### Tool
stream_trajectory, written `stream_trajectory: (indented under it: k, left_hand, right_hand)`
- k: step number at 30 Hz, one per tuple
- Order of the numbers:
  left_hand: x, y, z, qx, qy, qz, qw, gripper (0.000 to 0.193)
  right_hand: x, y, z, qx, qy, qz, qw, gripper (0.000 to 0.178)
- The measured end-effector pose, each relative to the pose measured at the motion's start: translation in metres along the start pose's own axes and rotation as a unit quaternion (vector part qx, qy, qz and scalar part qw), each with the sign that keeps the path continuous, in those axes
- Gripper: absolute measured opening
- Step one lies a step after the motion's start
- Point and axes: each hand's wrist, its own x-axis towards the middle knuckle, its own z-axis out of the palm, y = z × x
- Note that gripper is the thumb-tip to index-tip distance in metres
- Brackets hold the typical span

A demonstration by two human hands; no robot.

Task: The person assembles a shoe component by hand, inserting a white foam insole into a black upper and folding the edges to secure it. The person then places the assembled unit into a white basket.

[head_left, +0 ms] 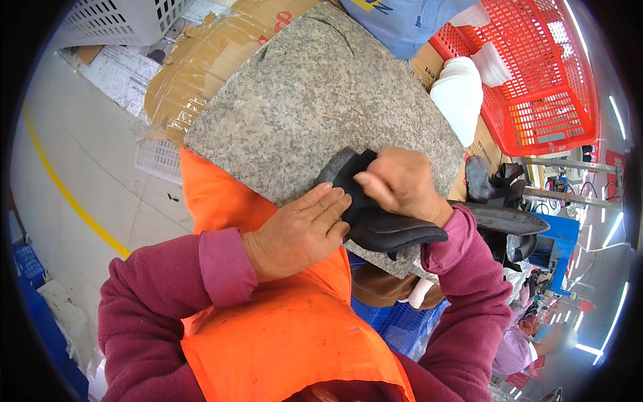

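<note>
A soft black shoe upper (395, 231) with a grey, felt-like end lies at the near edge of a speckled stone slab (315, 100). My left hand (301, 228) rests over its left side, the fingers close together and bent onto the fabric; the thumb is hidden. On the upper's far side, my right hand (402, 181) is closed, knuckles up and thumb bent in, gripping the black material. What lies under its fingers is hidden. The padded, rounded end of the upper sticks out below my right wrist.
Right of the slab are a white stack of shaped sheets (459, 97), a red plastic basket (546, 117) and more dark shoe pieces (492, 181). A blue bag (408, 27) lies at the far edge. Cardboard (201, 74) and a white basket (120, 20) are at the far left.
</note>
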Motion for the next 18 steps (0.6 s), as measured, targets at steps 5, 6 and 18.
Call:
stream_trajectory:
  k: [5,6,18]
  left_hand:
    - [-0.002,-0.004,-0.003,-0.008,0.012,0.028,1.0,0.01]
    - [-0.004,-0.004,-0.004,-0.007,0.014,0.035,0.999,0.01]
    - [-0.022,-0.01,-0.002,-0.007,0.068,0.066,0.995,0.01]
  right_hand:
    - [-0.005,0.006,0.024,-0.065,-0.055,0.007,0.996,0.033]
    - [-0.006,0.007,0.026,-0.07,-0.057,0.004,0.996,0.033]
    - [0.002,0.008,0.016,-0.008,-0.12,0.036,0.992,0.058]
